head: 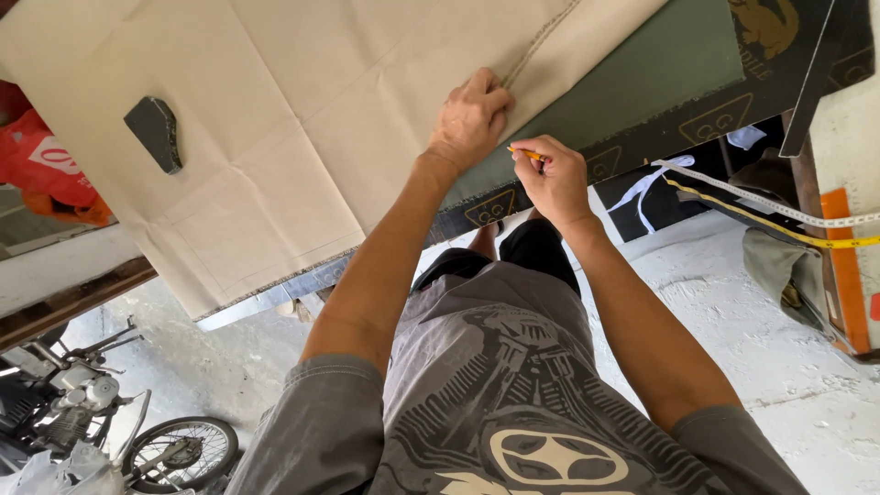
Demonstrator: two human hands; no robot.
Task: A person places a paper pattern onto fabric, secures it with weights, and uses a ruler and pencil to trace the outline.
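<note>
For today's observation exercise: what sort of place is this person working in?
Probably a small tailoring or upholstery workshop: beige fabric lies spread on a cutting table, a measuring tape hangs nearby, and the right hand holds a pencil.

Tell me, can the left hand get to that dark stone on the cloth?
Probably yes. The left hand presses on the beige cloth, and only bare cloth lies between it and the dark stone. It would need a long stretch sideways, though.
</note>
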